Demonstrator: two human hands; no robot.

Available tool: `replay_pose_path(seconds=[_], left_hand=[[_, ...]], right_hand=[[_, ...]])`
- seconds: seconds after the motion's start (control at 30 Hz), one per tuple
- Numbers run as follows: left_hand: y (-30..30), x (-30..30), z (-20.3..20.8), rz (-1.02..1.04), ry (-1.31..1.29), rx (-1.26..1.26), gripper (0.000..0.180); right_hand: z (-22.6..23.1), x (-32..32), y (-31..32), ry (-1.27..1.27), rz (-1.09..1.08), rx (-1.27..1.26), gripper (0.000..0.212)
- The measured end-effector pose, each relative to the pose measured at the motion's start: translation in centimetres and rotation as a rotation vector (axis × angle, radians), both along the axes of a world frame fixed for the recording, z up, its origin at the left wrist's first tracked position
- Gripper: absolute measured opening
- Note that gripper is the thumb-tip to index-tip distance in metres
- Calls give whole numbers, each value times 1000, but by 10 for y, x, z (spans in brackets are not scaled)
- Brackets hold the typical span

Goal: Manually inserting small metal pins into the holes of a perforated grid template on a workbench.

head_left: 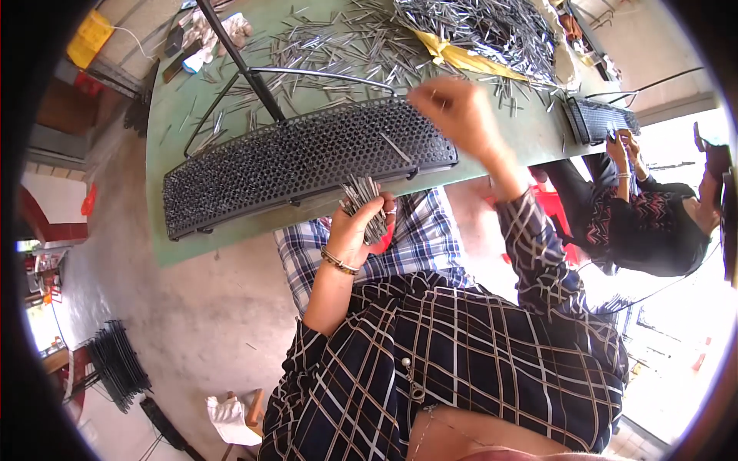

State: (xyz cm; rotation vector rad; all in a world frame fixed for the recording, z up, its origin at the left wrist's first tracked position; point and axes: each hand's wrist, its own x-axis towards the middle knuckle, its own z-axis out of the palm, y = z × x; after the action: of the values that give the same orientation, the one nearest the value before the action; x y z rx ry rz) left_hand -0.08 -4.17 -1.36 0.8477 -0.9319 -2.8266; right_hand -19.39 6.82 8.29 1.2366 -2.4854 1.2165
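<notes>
My left hand (347, 232) is closed around a bundle of thin metal strips (361, 201), just below the front edge of a long black perforated rack (296, 157). Many of the rack's round holes look filled with dark pieces, more densely toward the left. One pale strip (395, 147) slants across its right part. Above the rack's right end, my right hand (461, 115) is raised with curled fingers pinched together. Whatever those fingertips hold, if anything, is too small to make out.
Loose metal strips (307, 46) lie scattered over the green table (171, 250), with a large heap (492, 34) at the back beside yellow sheeting. A black metal frame (257, 88) rises behind the rack. To the right, another person (646, 223) works at a similar rack (600, 119).
</notes>
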Motion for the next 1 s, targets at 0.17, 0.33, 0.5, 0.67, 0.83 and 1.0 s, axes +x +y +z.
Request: replay_pose_path(seconds=[0.17, 0.33, 0.5, 0.67, 0.83, 1.0], left_hand=[[4, -2, 3, -14, -1, -13, 15], [6, -3, -2, -13, -4, -4, 14], [2, 0, -2, -56, 33, -34, 16], [2, 4, 1, -73, 12, -83, 14], [4, 4, 0, -26, 31, -34, 13], [-1, 11, 4, -30, 13, -16, 13]], right_hand=[[-62, 47, 14, 155, -40, 236, 21], [-78, 57, 12, 159, -110, 218, 16], [-79, 60, 14, 266, -163, 220, 10], [-74, 58, 16, 310, -178, 153, 10], [-37, 56, -2, -102, 101, 5, 12], [-34, 32, -36, 35, 464, 104, 14]])
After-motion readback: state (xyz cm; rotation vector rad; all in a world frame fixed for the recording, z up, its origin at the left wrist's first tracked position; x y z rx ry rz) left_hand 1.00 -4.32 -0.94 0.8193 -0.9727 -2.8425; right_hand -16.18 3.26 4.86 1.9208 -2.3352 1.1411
